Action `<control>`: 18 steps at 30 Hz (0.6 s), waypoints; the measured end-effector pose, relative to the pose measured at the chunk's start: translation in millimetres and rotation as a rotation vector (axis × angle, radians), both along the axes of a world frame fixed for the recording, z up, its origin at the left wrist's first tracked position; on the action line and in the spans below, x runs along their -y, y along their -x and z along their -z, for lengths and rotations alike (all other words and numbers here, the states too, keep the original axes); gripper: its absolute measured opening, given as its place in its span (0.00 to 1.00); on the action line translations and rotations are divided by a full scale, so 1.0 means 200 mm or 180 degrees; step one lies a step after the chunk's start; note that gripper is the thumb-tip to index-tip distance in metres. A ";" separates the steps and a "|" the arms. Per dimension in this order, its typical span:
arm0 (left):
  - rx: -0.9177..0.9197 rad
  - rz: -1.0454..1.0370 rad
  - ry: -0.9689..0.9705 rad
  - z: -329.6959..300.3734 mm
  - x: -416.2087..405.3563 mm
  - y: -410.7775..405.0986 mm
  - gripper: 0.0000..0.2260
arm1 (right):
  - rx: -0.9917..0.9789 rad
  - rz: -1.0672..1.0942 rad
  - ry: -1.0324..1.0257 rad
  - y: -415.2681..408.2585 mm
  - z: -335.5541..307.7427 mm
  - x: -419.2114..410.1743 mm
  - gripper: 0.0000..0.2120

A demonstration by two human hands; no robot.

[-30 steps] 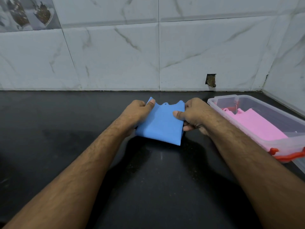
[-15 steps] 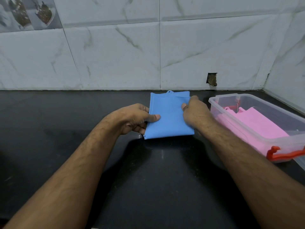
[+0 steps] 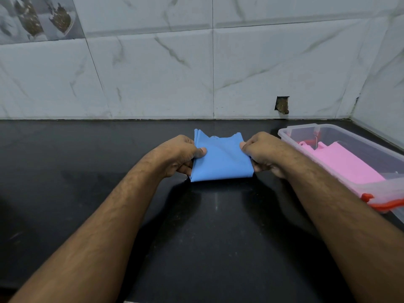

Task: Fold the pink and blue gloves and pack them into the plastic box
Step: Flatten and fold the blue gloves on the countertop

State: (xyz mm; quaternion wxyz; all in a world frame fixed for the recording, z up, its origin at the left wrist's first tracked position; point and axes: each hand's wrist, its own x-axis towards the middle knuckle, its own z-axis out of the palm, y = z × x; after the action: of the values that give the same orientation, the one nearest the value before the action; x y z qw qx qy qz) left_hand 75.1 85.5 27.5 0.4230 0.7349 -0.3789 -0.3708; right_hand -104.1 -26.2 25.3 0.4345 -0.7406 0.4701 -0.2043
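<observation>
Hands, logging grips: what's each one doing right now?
Left hand: pinches the blue glove at its left edge.
Right hand: pinches its right edge.

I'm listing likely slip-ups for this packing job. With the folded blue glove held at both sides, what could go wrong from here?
1. The blue glove is held only at its side edges by the left hand and right hand; its layers could spring open.
2. The pink glove already fills much of the plastic box, so fit may be tight.
</observation>
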 end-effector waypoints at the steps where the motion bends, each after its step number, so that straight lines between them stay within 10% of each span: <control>1: 0.0087 -0.0048 0.0023 0.00 0.00 0.00 0.10 | 0.0037 -0.0029 -0.0064 0.00 -0.01 -0.01 0.12; 9: 0.1885 -0.0647 -0.0068 -0.02 -0.02 -0.02 0.16 | -0.1048 0.0109 0.0944 -0.04 -0.01 -0.07 0.08; 18: 0.2237 -0.0206 -0.0655 -0.04 -0.06 0.02 0.20 | -0.0751 0.0146 0.0800 -0.06 0.02 -0.04 0.07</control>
State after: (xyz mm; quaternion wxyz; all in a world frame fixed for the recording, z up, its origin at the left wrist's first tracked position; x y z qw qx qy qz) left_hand 71.4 97.9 35.8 0.2023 0.8677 -0.4383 -0.1183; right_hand -91.4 -17.8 20.6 0.2755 -0.7970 0.5053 -0.1830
